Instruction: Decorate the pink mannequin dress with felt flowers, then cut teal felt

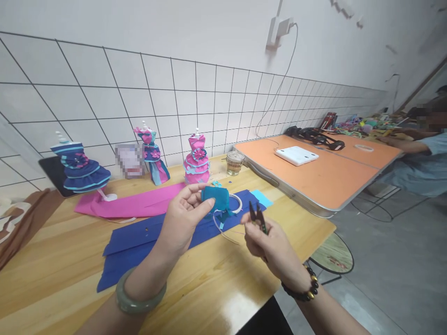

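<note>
Between the thumb and fingers of my left hand (183, 214) is a teal piece of fabric (218, 199), held up above the table. My right hand (267, 242) grips small dark thread snips (257, 216), blades pointing up and a little apart. The snips are to the right of the fabric, not touching it. Beneath both hands lies a long dark blue cloth (139, 246), and behind it a pink cloth (139, 201). A white ring of tape (237, 203) sits just behind the fabric. Light blue paper or cloth (261, 198) lies farther right.
Three small dress forms in blue (84, 167), mixed (152, 153) and pink (196, 160) outfits stand at the back. A glass (235, 163) stands near an orange table (314, 181) bearing a white device (296, 155). A person (419, 158) sits at far right.
</note>
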Tool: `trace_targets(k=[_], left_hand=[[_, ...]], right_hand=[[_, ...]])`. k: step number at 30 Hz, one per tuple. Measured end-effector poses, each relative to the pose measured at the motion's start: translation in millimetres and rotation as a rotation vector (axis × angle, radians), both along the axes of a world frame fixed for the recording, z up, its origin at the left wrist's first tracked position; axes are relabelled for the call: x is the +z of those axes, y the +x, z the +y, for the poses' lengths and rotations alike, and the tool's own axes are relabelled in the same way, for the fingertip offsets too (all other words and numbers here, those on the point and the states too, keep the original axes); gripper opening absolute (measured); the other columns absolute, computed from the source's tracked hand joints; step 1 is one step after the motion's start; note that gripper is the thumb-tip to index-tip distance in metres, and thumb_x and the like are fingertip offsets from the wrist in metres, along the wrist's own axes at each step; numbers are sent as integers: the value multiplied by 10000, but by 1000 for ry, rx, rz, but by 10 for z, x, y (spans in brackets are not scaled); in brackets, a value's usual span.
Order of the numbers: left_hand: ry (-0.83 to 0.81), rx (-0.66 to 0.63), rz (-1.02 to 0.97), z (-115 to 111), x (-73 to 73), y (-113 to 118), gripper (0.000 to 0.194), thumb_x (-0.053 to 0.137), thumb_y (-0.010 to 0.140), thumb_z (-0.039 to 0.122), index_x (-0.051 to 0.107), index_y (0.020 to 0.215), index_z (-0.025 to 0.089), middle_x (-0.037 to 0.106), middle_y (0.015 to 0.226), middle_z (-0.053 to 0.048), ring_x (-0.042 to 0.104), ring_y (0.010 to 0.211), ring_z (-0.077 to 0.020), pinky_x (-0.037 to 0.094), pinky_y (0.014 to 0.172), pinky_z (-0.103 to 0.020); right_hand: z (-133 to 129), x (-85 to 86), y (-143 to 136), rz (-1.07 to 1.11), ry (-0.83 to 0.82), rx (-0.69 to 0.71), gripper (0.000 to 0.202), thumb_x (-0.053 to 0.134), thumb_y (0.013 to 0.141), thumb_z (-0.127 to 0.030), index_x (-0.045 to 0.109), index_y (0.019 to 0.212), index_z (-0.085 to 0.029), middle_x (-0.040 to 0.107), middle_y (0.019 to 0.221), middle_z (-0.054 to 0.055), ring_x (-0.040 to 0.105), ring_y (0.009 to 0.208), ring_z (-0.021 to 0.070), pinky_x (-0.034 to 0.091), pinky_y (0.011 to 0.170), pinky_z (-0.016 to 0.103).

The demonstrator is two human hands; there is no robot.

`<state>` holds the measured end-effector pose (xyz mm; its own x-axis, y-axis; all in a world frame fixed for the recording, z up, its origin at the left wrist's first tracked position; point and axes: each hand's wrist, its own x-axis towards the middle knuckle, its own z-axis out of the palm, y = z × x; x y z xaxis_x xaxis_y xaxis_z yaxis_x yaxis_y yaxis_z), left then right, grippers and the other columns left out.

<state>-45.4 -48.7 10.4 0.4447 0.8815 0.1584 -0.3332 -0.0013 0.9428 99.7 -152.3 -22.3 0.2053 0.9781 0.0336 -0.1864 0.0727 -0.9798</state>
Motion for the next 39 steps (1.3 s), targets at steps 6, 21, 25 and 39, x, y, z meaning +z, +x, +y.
trace_targets(k=[6, 21, 25, 39], left_hand=[[45, -125, 91, -97, -17, 30, 341, 672, 684, 202, 553, 1003, 178, 674, 796, -12, 620, 737, -131, 494, 702, -255], [-21, -261, 245, -54, 22, 9, 473, 663, 700, 225, 488, 1135, 166, 654, 738, -13, 610, 692, -139, 470, 671, -266], [-17, -313, 281, -15, 16, -21, 359, 654, 719, 284, 566, 1044, 161, 655, 782, -33, 599, 709, -135, 452, 650, -244], [-13, -344, 263, 18, -52, -8, 152, 611, 743, 274, 653, 790, 136, 659, 743, -46, 598, 708, -162, 462, 709, -300]], right_hand=[[135, 196, -12, -41, -11, -162, 374, 653, 731, -417, 543, 964, -147, 308, 552, -83, 213, 428, 39, 162, 394, 200], [179, 232, 3, -205, 0, -203, 417, 685, 686, -326, 502, 1037, -197, 482, 686, -44, 390, 507, 69, 313, 439, 206], [185, 258, 28, -267, 0, -172, 418, 679, 690, -309, 503, 1049, -186, 468, 687, -39, 407, 532, 78, 352, 466, 218], [175, 284, 57, -254, 42, -204, 336, 608, 767, -400, 526, 1015, -188, 565, 832, 29, 359, 487, 63, 288, 419, 211]])
